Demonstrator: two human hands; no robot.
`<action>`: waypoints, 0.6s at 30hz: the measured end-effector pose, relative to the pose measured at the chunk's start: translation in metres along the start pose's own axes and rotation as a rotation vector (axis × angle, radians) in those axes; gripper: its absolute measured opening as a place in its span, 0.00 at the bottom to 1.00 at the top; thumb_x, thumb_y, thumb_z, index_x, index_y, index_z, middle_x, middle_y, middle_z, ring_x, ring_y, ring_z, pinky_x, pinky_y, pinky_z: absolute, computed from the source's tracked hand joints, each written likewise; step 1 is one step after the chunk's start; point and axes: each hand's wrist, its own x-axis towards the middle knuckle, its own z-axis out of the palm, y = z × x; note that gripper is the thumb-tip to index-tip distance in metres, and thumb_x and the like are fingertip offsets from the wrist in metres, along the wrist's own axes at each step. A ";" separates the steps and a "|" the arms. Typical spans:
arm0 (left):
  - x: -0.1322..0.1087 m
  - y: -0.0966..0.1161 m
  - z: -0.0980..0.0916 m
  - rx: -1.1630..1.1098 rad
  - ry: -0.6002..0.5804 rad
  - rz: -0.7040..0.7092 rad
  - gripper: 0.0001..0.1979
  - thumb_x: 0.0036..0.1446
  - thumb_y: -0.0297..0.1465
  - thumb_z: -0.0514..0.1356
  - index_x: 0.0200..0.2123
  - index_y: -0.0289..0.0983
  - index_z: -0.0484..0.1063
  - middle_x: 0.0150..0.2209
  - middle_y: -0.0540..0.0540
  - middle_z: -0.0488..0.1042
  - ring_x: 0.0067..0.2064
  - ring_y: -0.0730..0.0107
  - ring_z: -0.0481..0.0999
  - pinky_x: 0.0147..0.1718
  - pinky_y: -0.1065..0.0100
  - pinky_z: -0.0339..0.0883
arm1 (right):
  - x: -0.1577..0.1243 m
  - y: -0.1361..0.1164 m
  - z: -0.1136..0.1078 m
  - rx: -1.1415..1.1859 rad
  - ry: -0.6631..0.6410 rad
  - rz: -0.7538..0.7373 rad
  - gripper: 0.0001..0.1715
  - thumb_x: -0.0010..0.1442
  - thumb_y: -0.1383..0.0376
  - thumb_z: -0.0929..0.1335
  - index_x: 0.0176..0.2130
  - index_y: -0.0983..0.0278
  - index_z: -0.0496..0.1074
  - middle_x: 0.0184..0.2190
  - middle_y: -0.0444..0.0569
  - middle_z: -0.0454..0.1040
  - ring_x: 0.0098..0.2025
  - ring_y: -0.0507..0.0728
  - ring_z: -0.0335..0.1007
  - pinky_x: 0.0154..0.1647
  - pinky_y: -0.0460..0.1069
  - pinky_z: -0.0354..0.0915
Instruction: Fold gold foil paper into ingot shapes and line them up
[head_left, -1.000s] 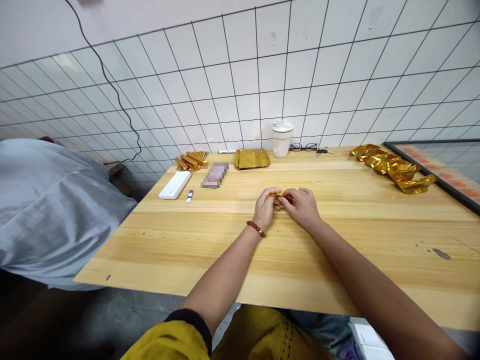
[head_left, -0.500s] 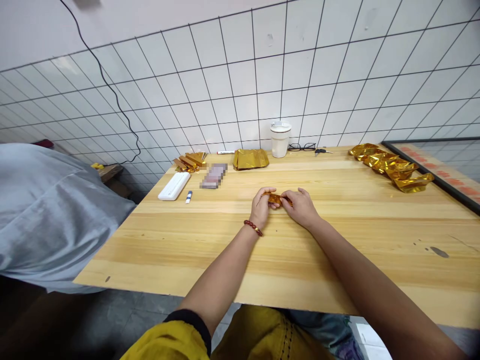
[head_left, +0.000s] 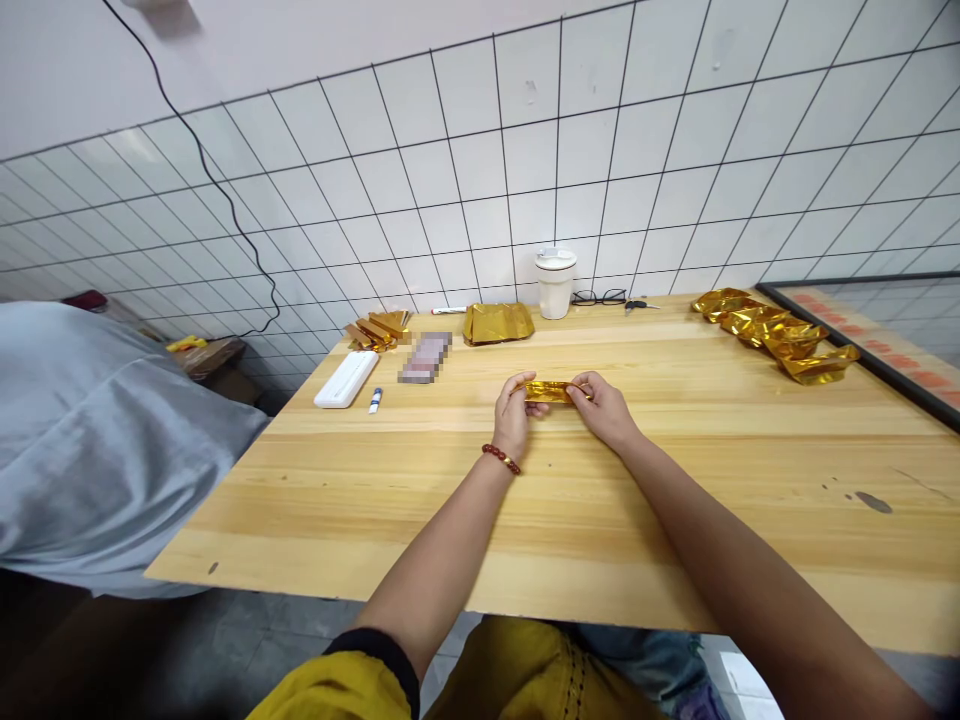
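Observation:
Between my hands, a little above the wooden table [head_left: 465, 500], is a narrow folded strip of gold foil paper [head_left: 549, 391]. My left hand [head_left: 513, 415] is closed on its left end, thumb along the top and fingertips showing beneath. My right hand [head_left: 602, 408] pinches the right end between thumb and fingers. The strip's shiny face shows between them, while both of its ends are covered by my fingers. A red bead bracelet [head_left: 501, 458] circles my left wrist.
Folded gold foil pieces [head_left: 772, 335] lie at right beside a black-framed panel [head_left: 862, 350]. Along the back stand a white lidded cup [head_left: 555, 285], glasses [head_left: 598, 298], keys [head_left: 641, 305] and a gold foil stack [head_left: 498, 324]. At left lie foil strips [head_left: 379, 329], a white case [head_left: 347, 379] and a glue stick [head_left: 375, 400].
My hands have moved slightly apart, and more of the gold strip's face shows, flatter and brighter. The right hand's fingers have closed in on its end. The view has shifted slightly.

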 end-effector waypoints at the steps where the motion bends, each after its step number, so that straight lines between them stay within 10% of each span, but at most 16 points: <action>1: 0.000 0.000 0.000 0.005 0.014 -0.003 0.14 0.56 0.29 0.55 0.45 0.33 0.72 0.35 0.46 0.77 0.23 0.75 0.75 0.22 0.74 0.65 | 0.001 0.001 0.001 0.088 0.002 0.035 0.12 0.57 0.54 0.67 0.36 0.59 0.70 0.30 0.46 0.78 0.31 0.56 0.74 0.35 0.51 0.68; 11: 0.003 -0.006 -0.002 0.127 -0.002 -0.036 0.13 0.61 0.32 0.58 0.47 0.33 0.72 0.31 0.47 0.77 0.23 0.75 0.76 0.23 0.74 0.67 | 0.005 0.000 -0.003 0.382 0.094 0.094 0.26 0.49 0.46 0.72 0.39 0.63 0.78 0.37 0.49 0.79 0.35 0.56 0.72 0.38 0.52 0.69; 18: 0.001 -0.009 -0.005 0.247 -0.120 0.038 0.19 0.64 0.41 0.58 0.51 0.33 0.71 0.22 0.52 0.73 0.17 0.79 0.65 0.18 0.76 0.58 | 0.006 -0.002 -0.006 0.493 0.207 0.106 0.29 0.46 0.47 0.75 0.42 0.64 0.78 0.23 0.41 0.71 0.26 0.51 0.63 0.33 0.50 0.65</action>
